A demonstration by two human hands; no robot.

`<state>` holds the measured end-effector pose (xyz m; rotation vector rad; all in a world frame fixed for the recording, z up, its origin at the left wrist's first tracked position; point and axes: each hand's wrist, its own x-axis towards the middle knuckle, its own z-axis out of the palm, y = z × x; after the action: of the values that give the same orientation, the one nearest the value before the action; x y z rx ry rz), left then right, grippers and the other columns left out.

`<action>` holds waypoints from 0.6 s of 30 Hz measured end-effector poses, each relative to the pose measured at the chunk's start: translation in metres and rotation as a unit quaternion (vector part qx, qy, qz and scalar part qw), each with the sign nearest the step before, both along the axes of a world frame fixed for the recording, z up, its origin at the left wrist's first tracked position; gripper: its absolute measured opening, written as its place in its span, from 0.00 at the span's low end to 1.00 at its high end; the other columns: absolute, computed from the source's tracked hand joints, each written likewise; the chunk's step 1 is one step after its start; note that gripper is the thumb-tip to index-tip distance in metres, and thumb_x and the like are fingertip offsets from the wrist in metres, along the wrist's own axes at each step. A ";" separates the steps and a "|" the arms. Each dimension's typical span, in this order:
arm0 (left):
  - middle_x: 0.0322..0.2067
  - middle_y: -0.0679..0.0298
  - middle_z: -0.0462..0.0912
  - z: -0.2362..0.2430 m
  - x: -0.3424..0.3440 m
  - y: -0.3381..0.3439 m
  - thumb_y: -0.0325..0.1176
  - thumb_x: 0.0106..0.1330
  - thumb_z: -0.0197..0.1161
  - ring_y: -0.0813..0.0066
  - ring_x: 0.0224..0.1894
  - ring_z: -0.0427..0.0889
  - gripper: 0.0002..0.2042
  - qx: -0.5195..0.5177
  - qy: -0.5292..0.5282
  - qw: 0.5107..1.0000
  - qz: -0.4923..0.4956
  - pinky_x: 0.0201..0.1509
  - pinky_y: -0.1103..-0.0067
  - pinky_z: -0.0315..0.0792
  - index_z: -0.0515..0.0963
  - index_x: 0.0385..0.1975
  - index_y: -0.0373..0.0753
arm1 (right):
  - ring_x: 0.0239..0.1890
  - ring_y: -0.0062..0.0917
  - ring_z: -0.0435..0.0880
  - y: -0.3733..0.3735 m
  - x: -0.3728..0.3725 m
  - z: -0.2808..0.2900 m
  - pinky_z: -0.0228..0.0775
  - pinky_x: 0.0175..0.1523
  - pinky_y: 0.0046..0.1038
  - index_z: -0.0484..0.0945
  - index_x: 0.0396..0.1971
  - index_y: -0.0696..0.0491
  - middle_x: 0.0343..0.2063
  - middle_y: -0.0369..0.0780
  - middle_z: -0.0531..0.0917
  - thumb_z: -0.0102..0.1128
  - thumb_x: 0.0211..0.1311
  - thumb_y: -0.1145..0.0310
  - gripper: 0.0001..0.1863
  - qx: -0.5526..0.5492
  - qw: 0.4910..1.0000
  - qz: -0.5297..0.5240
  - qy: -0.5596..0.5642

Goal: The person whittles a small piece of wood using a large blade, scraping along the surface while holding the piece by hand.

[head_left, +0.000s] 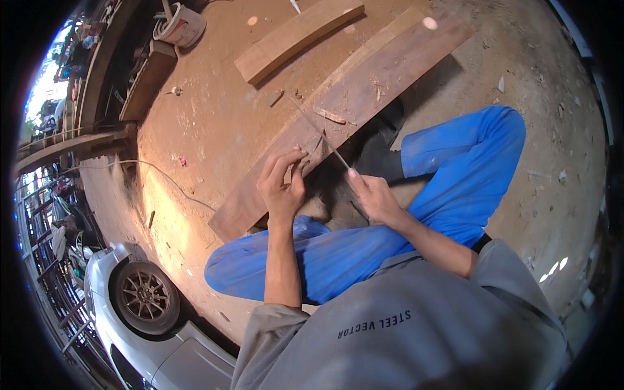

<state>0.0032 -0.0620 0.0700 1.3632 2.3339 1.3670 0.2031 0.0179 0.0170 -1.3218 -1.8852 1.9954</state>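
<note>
My right hand grips a long, thin metal tool, like a file or blade, which slants up and left across a brown wooden plank. My left hand is raised over the plank's near part, fingers curled and pinched round a small, thin piece beside the tool; what that piece is made of is hard to tell. A splinter of wood and small shavings lie on the plank. My crossed legs in blue trousers are just below the plank.
A curved wooden beam lies beyond the plank on the dusty floor. A white bucket and stacked timber line the upper left. A thin cable runs toward the plank. A silver car with a dark wheel stands at lower left.
</note>
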 end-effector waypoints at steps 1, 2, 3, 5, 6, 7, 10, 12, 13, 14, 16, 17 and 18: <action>0.39 0.57 0.89 -0.001 -0.001 -0.001 0.15 0.58 0.69 0.63 0.44 0.89 0.11 0.000 -0.002 1.000 -0.009 0.47 0.74 0.81 0.87 0.37 0.38 | 0.19 0.35 0.76 0.002 0.001 -0.004 0.66 0.30 0.40 0.72 0.24 0.63 0.16 0.51 0.73 0.47 0.81 0.49 0.32 -0.007 0.999 -0.007 -0.043; 0.40 0.58 0.89 0.001 -0.001 -0.003 0.14 0.58 0.68 0.63 0.44 0.89 0.12 -0.012 -0.003 1.000 -0.027 0.48 0.73 0.81 0.87 0.37 0.38 | 0.19 0.39 0.76 0.006 0.001 0.003 0.66 0.29 0.40 0.73 0.24 0.63 0.16 0.50 0.74 0.48 0.81 0.50 0.31 -0.022 1.000 -0.016 -0.009; 0.41 0.59 0.89 -0.002 0.002 -0.006 0.13 0.58 0.67 0.63 0.45 0.89 0.12 -0.021 -0.008 0.999 -0.032 0.48 0.73 0.81 0.87 0.38 0.38 | 0.20 0.40 0.77 0.007 0.002 0.016 0.66 0.30 0.41 0.73 0.24 0.63 0.16 0.51 0.74 0.48 0.80 0.49 0.31 -0.027 0.999 -0.015 0.022; 0.42 0.60 0.89 -0.004 0.004 0.005 0.13 0.58 0.67 0.64 0.45 0.89 0.13 -0.027 -0.016 0.998 -0.051 0.48 0.73 0.81 0.87 0.38 0.38 | 0.21 0.44 0.78 0.020 -0.003 0.039 0.67 0.32 0.43 0.73 0.24 0.64 0.17 0.52 0.74 0.48 0.80 0.49 0.32 -0.029 0.996 -0.021 0.087; 0.44 0.62 0.89 0.001 0.007 0.006 0.12 0.58 0.66 0.65 0.45 0.89 0.13 -0.045 -0.006 0.998 -0.054 0.48 0.74 0.81 0.87 0.37 0.39 | 0.22 0.46 0.78 0.014 0.001 0.024 0.66 0.32 0.43 0.72 0.24 0.64 0.17 0.53 0.73 0.48 0.80 0.49 0.31 -0.001 0.996 -0.009 0.085; 0.44 0.62 0.89 0.001 0.008 0.004 0.12 0.58 0.66 0.65 0.45 0.89 0.13 -0.052 0.000 0.997 -0.053 0.47 0.74 0.81 0.88 0.37 0.39 | 0.21 0.46 0.77 0.011 0.004 0.015 0.65 0.31 0.43 0.72 0.24 0.64 0.17 0.54 0.72 0.48 0.80 0.50 0.31 0.023 0.998 0.001 0.064; 0.45 0.63 0.88 0.004 -0.001 0.000 0.13 0.57 0.68 0.67 0.44 0.88 0.14 -0.026 0.036 0.998 -0.042 0.45 0.75 0.81 0.89 0.35 0.42 | 0.19 0.43 0.74 0.016 0.000 0.003 0.64 0.29 0.41 0.72 0.24 0.64 0.17 0.54 0.70 0.49 0.80 0.51 0.31 0.055 0.998 -0.005 0.040; 0.46 0.63 0.88 0.014 -0.005 -0.003 0.14 0.57 0.69 0.67 0.44 0.88 0.13 -0.039 0.006 0.999 -0.035 0.45 0.76 0.81 0.89 0.36 0.42 | 0.18 0.38 0.70 0.012 0.003 0.001 0.62 0.28 0.41 0.72 0.24 0.64 0.16 0.53 0.69 0.49 0.80 0.50 0.31 -0.003 0.997 -0.040 0.059; 0.46 0.63 0.88 0.021 -0.006 -0.003 0.14 0.56 0.70 0.68 0.44 0.88 0.13 -0.046 -0.008 0.998 -0.032 0.45 0.76 0.81 0.89 0.36 0.42 | 0.18 0.36 0.69 0.012 0.004 0.000 0.62 0.28 0.41 0.72 0.25 0.64 0.16 0.53 0.69 0.49 0.80 0.50 0.31 -0.011 0.998 -0.032 0.062; 0.46 0.62 0.87 0.029 -0.006 0.000 0.15 0.56 0.71 0.67 0.44 0.88 0.13 -0.054 0.006 0.997 -0.047 0.46 0.75 0.81 0.89 0.37 0.42 | 0.19 0.34 0.67 0.016 0.005 -0.002 0.62 0.29 0.41 0.72 0.25 0.64 0.16 0.53 0.68 0.49 0.80 0.49 0.31 -0.016 0.997 -0.026 0.065; 0.46 0.62 0.87 0.038 -0.006 0.007 0.15 0.56 0.71 0.67 0.45 0.88 0.13 -0.070 0.000 0.996 -0.059 0.48 0.75 0.81 0.89 0.37 0.42 | 0.21 0.27 0.62 0.021 0.007 -0.011 0.62 0.29 0.42 0.73 0.25 0.65 0.16 0.52 0.67 0.49 0.80 0.47 0.33 -0.022 0.997 -0.014 0.073; 0.45 0.62 0.87 0.039 -0.005 0.009 0.15 0.56 0.71 0.67 0.45 0.87 0.13 -0.078 -0.003 0.995 -0.065 0.49 0.74 0.81 0.89 0.37 0.42 | 0.21 0.27 0.62 0.020 0.006 -0.014 0.62 0.29 0.42 0.73 0.25 0.65 0.16 0.52 0.67 0.49 0.80 0.47 0.34 -0.020 0.998 -0.008 0.062; 0.45 0.62 0.87 0.037 -0.005 0.009 0.16 0.56 0.71 0.66 0.46 0.87 0.13 -0.081 -0.012 0.994 -0.070 0.50 0.74 0.80 0.89 0.37 0.41 | 0.21 0.27 0.62 0.019 0.006 -0.017 0.62 0.29 0.42 0.72 0.24 0.65 0.16 0.52 0.67 0.49 0.80 0.46 0.34 -0.017 0.999 -0.003 0.050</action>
<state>-0.0021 -0.0531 0.1075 1.4229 2.2322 1.1220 0.2089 0.0370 0.0002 -1.2103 -1.8098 2.0596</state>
